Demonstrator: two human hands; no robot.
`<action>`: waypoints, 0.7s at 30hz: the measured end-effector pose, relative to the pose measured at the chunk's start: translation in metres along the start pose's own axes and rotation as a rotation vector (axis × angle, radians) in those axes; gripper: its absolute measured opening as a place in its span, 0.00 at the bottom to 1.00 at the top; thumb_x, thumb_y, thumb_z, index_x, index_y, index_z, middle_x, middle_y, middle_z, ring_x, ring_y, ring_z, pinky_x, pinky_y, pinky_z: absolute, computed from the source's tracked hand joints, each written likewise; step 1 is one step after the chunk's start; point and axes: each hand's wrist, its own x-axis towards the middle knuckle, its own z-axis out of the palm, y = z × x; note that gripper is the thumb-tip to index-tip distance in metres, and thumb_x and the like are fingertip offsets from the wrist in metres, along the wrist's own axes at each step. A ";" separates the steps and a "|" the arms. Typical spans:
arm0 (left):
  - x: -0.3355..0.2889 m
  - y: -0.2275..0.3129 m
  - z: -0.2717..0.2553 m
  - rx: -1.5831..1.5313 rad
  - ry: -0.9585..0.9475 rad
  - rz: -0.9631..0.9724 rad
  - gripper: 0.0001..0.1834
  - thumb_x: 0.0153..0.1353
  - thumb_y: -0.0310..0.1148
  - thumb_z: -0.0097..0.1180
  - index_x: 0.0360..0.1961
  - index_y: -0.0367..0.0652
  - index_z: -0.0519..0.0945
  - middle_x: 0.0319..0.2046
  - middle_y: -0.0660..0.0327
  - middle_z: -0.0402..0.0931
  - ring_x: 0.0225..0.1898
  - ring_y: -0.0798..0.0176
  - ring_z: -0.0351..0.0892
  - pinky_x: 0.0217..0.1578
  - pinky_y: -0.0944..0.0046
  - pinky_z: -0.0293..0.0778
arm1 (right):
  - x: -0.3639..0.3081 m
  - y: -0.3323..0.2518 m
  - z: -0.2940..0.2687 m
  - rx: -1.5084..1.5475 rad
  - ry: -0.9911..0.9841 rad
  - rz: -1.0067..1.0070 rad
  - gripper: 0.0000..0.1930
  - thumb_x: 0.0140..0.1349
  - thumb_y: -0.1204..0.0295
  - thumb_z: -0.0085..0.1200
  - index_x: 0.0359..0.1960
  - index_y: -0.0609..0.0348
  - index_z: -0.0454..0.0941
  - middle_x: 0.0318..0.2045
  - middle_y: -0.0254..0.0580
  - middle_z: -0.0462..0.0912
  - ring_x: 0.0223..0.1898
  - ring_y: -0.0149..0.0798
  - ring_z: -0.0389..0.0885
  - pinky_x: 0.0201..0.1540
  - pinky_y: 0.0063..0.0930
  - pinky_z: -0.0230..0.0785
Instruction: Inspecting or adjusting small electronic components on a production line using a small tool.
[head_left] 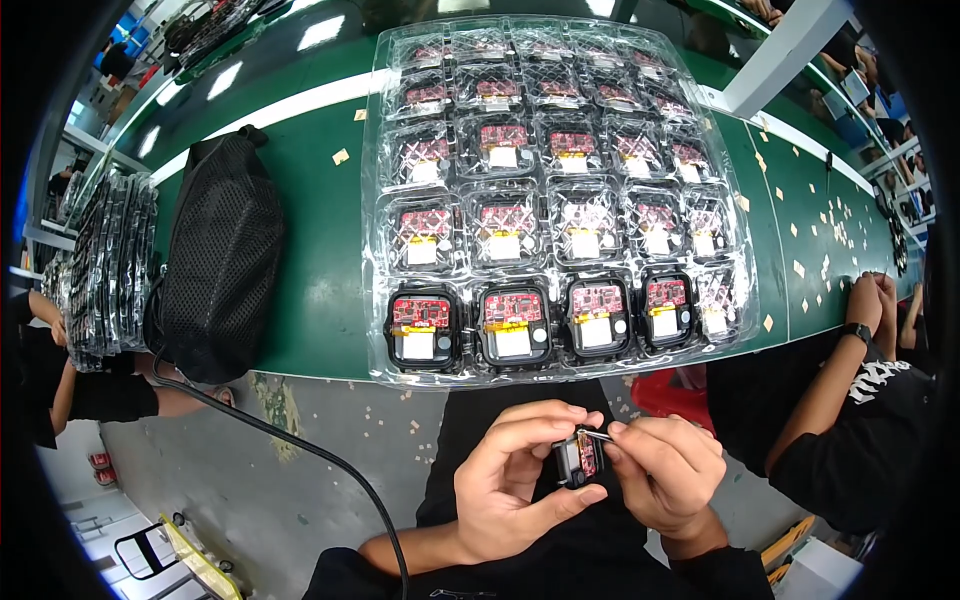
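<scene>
Above my lap, my left hand (520, 475) grips a small black device case (570, 462) between thumb and fingers. The case is tilted on edge, and a red circuit board (588, 455) shows on its side facing right. My right hand (668, 470) pinches slim metal tweezers (594, 434), whose tip reaches the upper edge of the case. My fingers hide most of the tweezers. In front of both hands, a clear plastic tray (375, 310) lies on the green table, with similar black cases in its nearest row, each showing a red board, yellow tape and a white block.
More clear trays are stacked on the loaded one. A black mesh bag (225, 250) stands left on the green table (320, 220), beside upright stacked trays (110, 265). A black cable (330, 450) runs down past my left forearm. A co-worker's hand (870, 300) is at right, near scattered paper bits.
</scene>
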 end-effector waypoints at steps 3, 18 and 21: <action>0.000 0.000 -0.001 -0.004 0.000 -0.016 0.32 0.54 0.12 0.70 0.59 0.32 0.71 0.61 0.44 0.67 0.65 0.47 0.74 0.66 0.51 0.73 | -0.002 0.001 0.002 -0.001 0.008 -0.002 0.12 0.50 0.77 0.73 0.38 0.62 0.86 0.30 0.41 0.84 0.20 0.35 0.79 0.22 0.25 0.70; 0.000 0.001 0.001 -0.024 0.001 -0.036 0.32 0.55 0.14 0.70 0.60 0.33 0.71 0.62 0.45 0.67 0.65 0.48 0.74 0.64 0.53 0.74 | -0.008 0.010 0.005 -0.116 0.104 -0.176 0.18 0.50 0.77 0.73 0.45 0.58 0.86 0.33 0.34 0.84 0.20 0.28 0.72 0.21 0.22 0.61; 0.000 0.001 0.001 -0.037 0.006 -0.046 0.32 0.55 0.14 0.70 0.60 0.33 0.71 0.62 0.45 0.66 0.65 0.48 0.74 0.65 0.52 0.73 | -0.009 0.010 0.004 -0.106 0.091 -0.163 0.18 0.50 0.77 0.73 0.45 0.58 0.86 0.33 0.35 0.84 0.21 0.29 0.74 0.21 0.22 0.62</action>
